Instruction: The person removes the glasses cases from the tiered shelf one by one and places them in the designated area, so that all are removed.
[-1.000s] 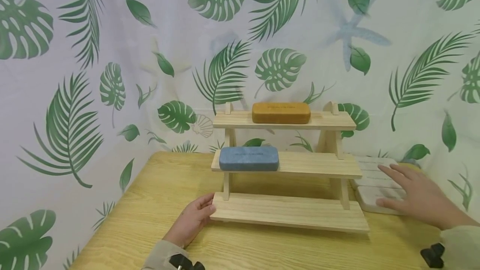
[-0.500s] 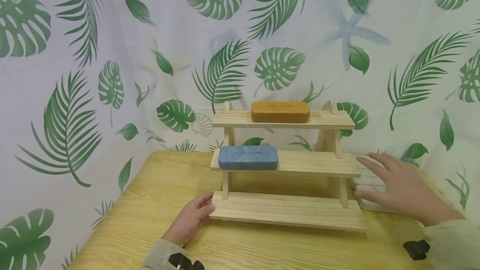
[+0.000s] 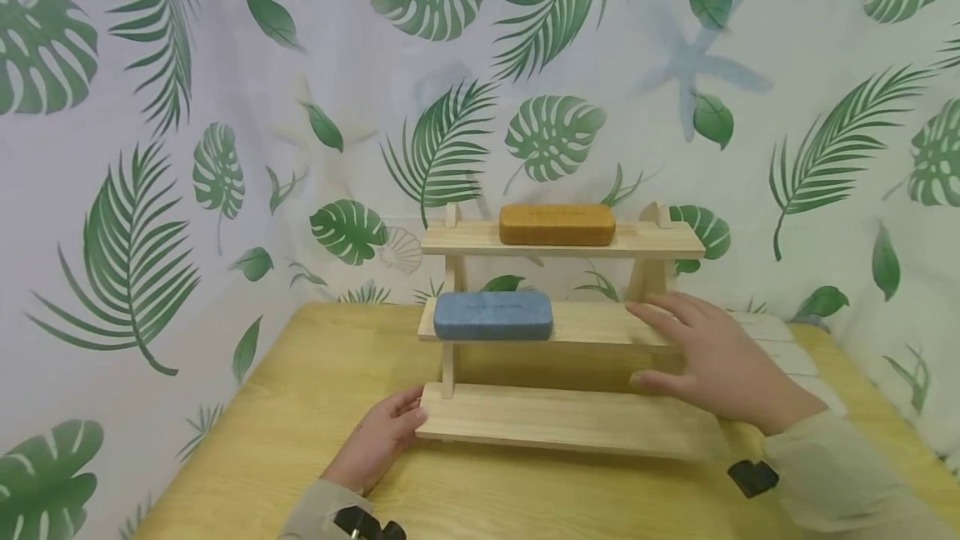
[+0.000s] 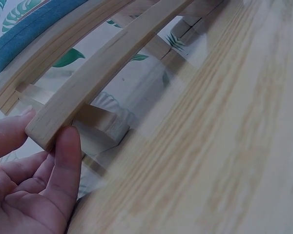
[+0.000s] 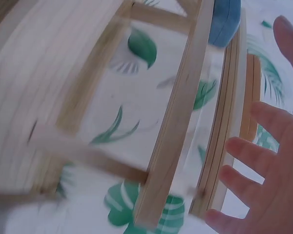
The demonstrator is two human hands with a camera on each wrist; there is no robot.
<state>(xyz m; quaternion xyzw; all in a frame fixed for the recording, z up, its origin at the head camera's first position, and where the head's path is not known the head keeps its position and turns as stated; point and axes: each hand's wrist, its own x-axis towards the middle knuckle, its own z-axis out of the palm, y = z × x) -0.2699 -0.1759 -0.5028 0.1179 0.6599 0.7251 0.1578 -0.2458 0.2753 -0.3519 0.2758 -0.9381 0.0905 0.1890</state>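
A three-tier wooden display stand (image 3: 570, 422) stands on the table. An orange glasses case (image 3: 557, 225) lies on its top shelf, and a blue glasses case (image 3: 492, 315) lies at the left of the middle shelf. My left hand (image 3: 381, 436) pinches the left end of the bottom shelf; in the left wrist view its thumb and fingers sit on either side of the board. With fingers spread and nothing held, my right hand (image 3: 708, 361) hovers by the right side of the stand, covering part of the middle shelf's right end. Whether it touches the wood I cannot tell.
Flat white pieces (image 3: 780, 348), partly hidden by the right hand, lie on the table right of the stand. A white curtain (image 3: 810, 65) with green leaf prints hangs close behind. The yellowish wooden table (image 3: 315, 365) extends left and in front.
My right hand has moved left from above the white pieces to the stand's right side. The left hand keeps its grip, and both cases stay where they were.
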